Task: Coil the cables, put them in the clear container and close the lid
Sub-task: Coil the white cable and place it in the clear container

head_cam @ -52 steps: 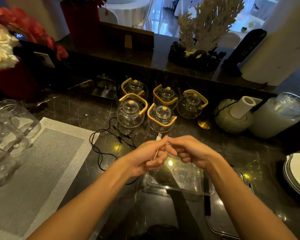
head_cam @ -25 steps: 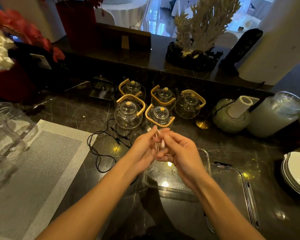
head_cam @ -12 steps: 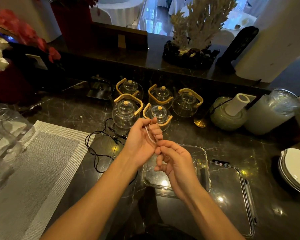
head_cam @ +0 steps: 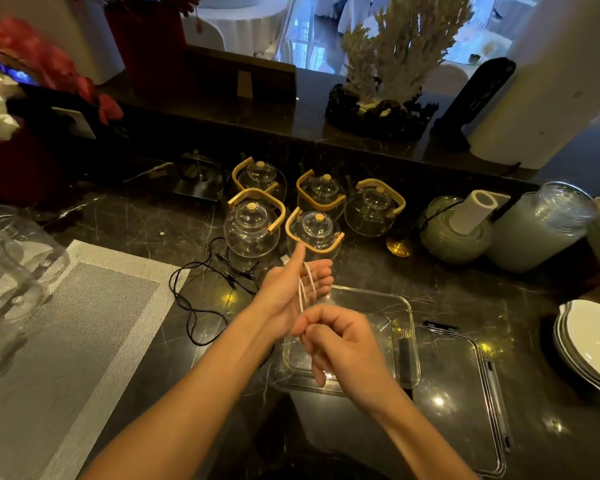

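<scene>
A thin white cable [head_cam: 305, 287] runs in loops over my left hand [head_cam: 291, 289], which is held palm up with fingers stretched out above the counter. My right hand [head_cam: 340, 341] sits just below and pinches the cable's lower strands. Under both hands stands the clear container [head_cam: 407, 327], open, with a small dark item inside at its right side. Its clear lid [head_cam: 465, 403] lies flat on the counter to the right. A black cable [head_cam: 194, 306] lies loose on the dark counter to the left of my hands.
Several glass teapots [head_cam: 252, 226] with wooden handles stand behind my hands. A grey placemat [head_cam: 66, 323] and glass jars [head_cam: 11, 265] are at the left. Stacked white plates [head_cam: 593, 344], a frosted jar [head_cam: 541, 226] and a green pot [head_cam: 454, 233] are at the right.
My left hand has turned palm up and spread its fingers, with the white cable now looped over them. My right hand has dropped lower, pulling the strands down toward the container.
</scene>
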### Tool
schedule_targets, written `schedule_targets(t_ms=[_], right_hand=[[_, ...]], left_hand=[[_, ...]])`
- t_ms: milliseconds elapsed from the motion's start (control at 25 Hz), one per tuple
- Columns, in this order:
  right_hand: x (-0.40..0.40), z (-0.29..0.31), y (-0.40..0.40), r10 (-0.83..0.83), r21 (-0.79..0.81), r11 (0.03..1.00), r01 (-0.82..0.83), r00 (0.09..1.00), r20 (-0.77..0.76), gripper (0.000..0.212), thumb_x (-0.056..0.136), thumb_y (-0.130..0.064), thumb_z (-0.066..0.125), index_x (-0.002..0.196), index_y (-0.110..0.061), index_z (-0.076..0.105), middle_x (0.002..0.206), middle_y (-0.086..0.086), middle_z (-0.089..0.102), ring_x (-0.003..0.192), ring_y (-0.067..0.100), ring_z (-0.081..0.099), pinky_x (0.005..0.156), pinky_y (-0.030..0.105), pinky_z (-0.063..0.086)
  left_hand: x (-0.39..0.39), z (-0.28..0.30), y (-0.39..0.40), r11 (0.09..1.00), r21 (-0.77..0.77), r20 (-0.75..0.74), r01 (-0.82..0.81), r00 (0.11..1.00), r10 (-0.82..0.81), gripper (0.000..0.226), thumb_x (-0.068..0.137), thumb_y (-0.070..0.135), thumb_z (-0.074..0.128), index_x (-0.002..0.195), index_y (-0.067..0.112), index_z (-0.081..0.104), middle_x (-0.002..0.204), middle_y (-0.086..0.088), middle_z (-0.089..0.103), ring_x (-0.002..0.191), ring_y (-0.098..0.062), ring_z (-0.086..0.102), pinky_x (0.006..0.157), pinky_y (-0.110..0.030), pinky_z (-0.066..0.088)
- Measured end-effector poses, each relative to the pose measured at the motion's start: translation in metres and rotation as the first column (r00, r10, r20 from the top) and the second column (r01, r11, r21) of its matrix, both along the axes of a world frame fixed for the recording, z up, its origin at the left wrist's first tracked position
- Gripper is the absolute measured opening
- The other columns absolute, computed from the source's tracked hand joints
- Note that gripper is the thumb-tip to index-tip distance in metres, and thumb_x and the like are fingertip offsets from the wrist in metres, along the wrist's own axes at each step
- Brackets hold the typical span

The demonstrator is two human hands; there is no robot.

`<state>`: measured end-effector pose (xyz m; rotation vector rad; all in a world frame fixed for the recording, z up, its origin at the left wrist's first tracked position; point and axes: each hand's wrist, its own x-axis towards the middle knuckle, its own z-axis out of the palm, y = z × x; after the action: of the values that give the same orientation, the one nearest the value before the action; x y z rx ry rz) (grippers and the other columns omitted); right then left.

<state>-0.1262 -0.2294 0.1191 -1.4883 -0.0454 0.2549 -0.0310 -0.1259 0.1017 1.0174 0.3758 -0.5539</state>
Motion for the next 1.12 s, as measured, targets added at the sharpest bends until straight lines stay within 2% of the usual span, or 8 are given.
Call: schedule_targets(t_ms=[120, 240, 360, 440, 680, 880, 1000, 1120], right_hand=[[-0.008, 0.002, -0.003, 0.04, 0.038, 0.999, -0.04, 0.999, -0.016, 0.022, 0.088, -0.005, 0.05, 0.084, -0.008, 0.072, 0.061, 0.005, 0.051, 0.038, 0.01, 0.039, 0.038, 0.028, 0.041], [-0.01, -0.004, -0.003, -0.03, 0.282, 0.956, 0.08, 0.984, -0.176, 0.022, 0.087, -0.005, 0.057, 0.101, 0.003, 0.072, 0.068, 0.01, 0.049, 0.042, 0.012, 0.042, 0.039, 0.026, 0.044], [-0.005, -0.013, -0.011, -0.038, 0.64, 0.698, 0.32, 0.91, -0.413, 0.026, 0.095, -0.003, 0.056, 0.119, 0.003, 0.065, 0.078, 0.01, 0.056, 0.049, 0.009, 0.051, 0.041, 0.021, 0.047], [0.003, -0.014, -0.014, -0.042, 0.709, 0.547, 0.445, 0.86, -0.508, 0.025, 0.096, -0.005, 0.052, 0.119, -0.001, 0.062, 0.079, 0.009, 0.058, 0.047, 0.007, 0.052, 0.04, 0.018, 0.049], [0.02, -0.018, -0.016, -0.023, 0.579, 0.677, 0.455, 0.799, -0.601, 0.023, 0.09, -0.017, 0.064, 0.105, -0.001, 0.067, 0.069, 0.006, 0.057, 0.046, 0.006, 0.058, 0.044, 0.015, 0.054], [0.019, -0.019, -0.017, -0.236, 0.151, 0.946, 0.288, 0.927, -0.292, 0.028, 0.102, -0.021, 0.058, 0.106, 0.001, 0.073, 0.069, 0.007, 0.061, 0.056, 0.008, 0.057, 0.052, 0.026, 0.056], [0.015, -0.024, -0.015, -0.327, 0.012, 0.942, 0.336, 0.925, -0.195, 0.024, 0.102, -0.02, 0.06, 0.101, -0.001, 0.075, 0.065, 0.01, 0.061, 0.054, 0.009, 0.058, 0.055, 0.03, 0.058], [0.014, -0.029, -0.01, -0.413, -0.033, 0.909, 0.415, 0.889, -0.196, 0.024, 0.102, -0.017, 0.06, 0.098, 0.0, 0.076, 0.067, 0.016, 0.059, 0.049, 0.009, 0.056, 0.056, 0.032, 0.058]], left_hand=[[0.004, -0.001, 0.012, 0.995, -0.1, -0.046, 0.019, 0.999, -0.024, 0.049, 0.103, 0.042, 0.048, 0.104, -0.001, 0.072, 0.054, 0.004, 0.06, 0.045, -0.004, 0.059, 0.045, -0.014, 0.05], [0.011, 0.003, 0.023, 0.898, -0.44, -0.109, -0.008, 0.993, -0.045, 0.039, 0.103, 0.042, 0.048, 0.092, 0.009, 0.067, 0.047, 0.011, 0.041, 0.036, -0.001, 0.036, 0.036, -0.013, 0.026], [0.011, 0.007, 0.028, 0.786, -0.617, -0.069, 0.04, 0.992, -0.105, 0.035, 0.104, 0.035, 0.046, 0.077, 0.015, 0.054, 0.052, 0.01, 0.029, 0.043, -0.005, 0.018, 0.043, -0.021, 0.013], [0.005, 0.006, 0.024, 0.763, -0.639, -0.019, 0.101, 0.989, -0.147, 0.04, 0.105, 0.031, 0.043, 0.068, 0.017, 0.047, 0.055, 0.009, 0.023, 0.044, -0.006, 0.015, 0.044, -0.022, 0.012], [-0.007, -0.001, 0.011, 0.749, -0.627, 0.069, 0.214, 0.973, -0.221, 0.047, 0.102, 0.025, 0.041, 0.055, 0.019, 0.037, 0.049, 0.006, 0.019, 0.04, -0.008, 0.014, 0.041, -0.022, 0.01], [-0.006, -0.006, 0.011, 0.859, -0.45, 0.034, 0.246, 0.965, -0.259, 0.044, 0.099, 0.024, 0.045, 0.056, 0.017, 0.039, 0.051, 0.005, 0.014, 0.034, -0.007, 0.016, 0.032, -0.018, 0.014], [-0.007, -0.008, 0.008, 0.897, -0.352, 0.02, 0.267, 0.96, -0.278, 0.045, 0.099, 0.024, 0.046, 0.055, 0.018, 0.039, 0.045, 0.007, 0.02, 0.03, -0.006, 0.023, 0.031, -0.017, 0.02], [-0.009, -0.006, 0.006, 0.932, -0.175, 0.04, 0.316, 0.949, -0.314, 0.043, 0.102, 0.026, 0.048, 0.06, 0.017, 0.047, 0.046, 0.006, 0.031, 0.04, -0.008, 0.034, 0.042, -0.019, 0.034]])
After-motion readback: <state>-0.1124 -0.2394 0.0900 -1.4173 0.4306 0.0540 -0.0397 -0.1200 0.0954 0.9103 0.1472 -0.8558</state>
